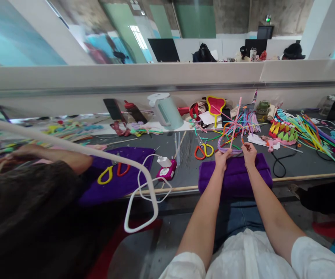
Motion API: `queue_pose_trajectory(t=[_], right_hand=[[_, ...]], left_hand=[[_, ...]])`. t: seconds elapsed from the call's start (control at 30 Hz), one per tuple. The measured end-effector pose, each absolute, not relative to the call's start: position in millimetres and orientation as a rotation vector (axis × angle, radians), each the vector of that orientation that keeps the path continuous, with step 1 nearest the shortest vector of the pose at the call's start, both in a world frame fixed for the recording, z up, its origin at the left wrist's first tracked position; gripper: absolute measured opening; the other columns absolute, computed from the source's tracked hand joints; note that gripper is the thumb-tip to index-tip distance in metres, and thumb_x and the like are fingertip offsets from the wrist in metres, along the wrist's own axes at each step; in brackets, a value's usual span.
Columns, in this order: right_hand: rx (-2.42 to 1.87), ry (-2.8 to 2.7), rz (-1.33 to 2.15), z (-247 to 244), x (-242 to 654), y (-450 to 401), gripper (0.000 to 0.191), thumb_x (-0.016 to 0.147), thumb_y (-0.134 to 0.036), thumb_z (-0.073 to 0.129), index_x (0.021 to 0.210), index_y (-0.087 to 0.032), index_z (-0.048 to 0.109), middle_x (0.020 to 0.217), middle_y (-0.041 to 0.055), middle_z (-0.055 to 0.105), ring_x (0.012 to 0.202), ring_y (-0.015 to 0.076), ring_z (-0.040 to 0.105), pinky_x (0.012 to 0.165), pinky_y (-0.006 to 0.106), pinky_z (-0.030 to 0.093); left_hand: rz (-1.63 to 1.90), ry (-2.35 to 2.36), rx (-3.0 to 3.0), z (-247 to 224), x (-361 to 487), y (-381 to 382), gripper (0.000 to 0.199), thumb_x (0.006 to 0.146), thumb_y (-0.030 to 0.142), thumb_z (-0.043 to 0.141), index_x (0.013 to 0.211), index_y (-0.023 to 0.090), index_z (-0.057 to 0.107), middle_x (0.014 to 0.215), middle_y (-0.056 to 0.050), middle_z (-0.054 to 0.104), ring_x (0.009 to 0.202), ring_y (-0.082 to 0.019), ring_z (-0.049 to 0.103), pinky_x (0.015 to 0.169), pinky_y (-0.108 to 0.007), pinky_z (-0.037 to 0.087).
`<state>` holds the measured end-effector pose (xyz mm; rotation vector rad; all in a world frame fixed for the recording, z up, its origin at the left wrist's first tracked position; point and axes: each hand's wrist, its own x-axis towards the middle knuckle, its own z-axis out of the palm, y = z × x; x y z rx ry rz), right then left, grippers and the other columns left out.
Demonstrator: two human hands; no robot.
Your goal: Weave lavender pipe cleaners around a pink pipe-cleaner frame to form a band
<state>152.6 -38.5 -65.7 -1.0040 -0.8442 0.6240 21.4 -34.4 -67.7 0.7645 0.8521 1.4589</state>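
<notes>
Apparently you're at a shaping step, working the pink-and-purple fuzzy-stem frame (pixel 234 124) just beyond the purple cloth bundle (pixel 234 176) at the near edge of the tabletop (pixel 184 178). Your left hand (pixel 223 159) has its fingers closed on the frame's lower side; your right hand (pixel 249 153) pinches its right-hand strand. Next likely calls for a steady left hold while the right fingers bend that strand.

The held stems (pixel 234 125) looked fuzzy and matt. The roll (pixel 235 179) was cloth, matt and creased. The desk (pixel 187 172) showed a smooth, matt face; its edging (pixel 309 177) appeared to be wood. The kettle (pixel 170 111) looked like smooth plastic with a faint gloss, the scissors handles (pixel 205 149) like plastic. The rail (pixel 126 89) looked metallic, the rear wall (pixel 231 19) rough.
</notes>
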Motion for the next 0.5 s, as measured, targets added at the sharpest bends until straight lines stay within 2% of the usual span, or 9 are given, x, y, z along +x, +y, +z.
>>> queue_pose_trajectory(t=[0.13,0.5], right_hand=[[-1.038,-0.874,0.625,-67.3,152.1,-37.1,0.029,0.068,-0.037,0.06,0.086,-0.014,0.063,0.073,0.0012,0.061,0.065,0.0128,0.053,0.063,0.025,0.044],[-1.046,-0.881,0.677,-63.5,151.7,-39.2,0.022,0.068,-0.035,0.056,0.078,-0.016,0.056,0.066,-0.0037,0.052,0.058,0.0094,0.044,0.058,0.022,0.04]], left_hand=[[1.455,0.852,0.767,-68.1,21.4,-34.1,0.041,0.048,0.032,0.087,0.077,0.01,0.068,0.071,-0.005,0.069,0.064,-0.017,0.066,0.071,-0.035,0.055],[1.461,0.875,0.761,-67.2,21.5,-34.2,0.041,0.046,0.032,0.088,0.075,0.01,0.068,0.071,-0.005,0.069,0.064,-0.016,0.065,0.067,-0.032,0.055]])
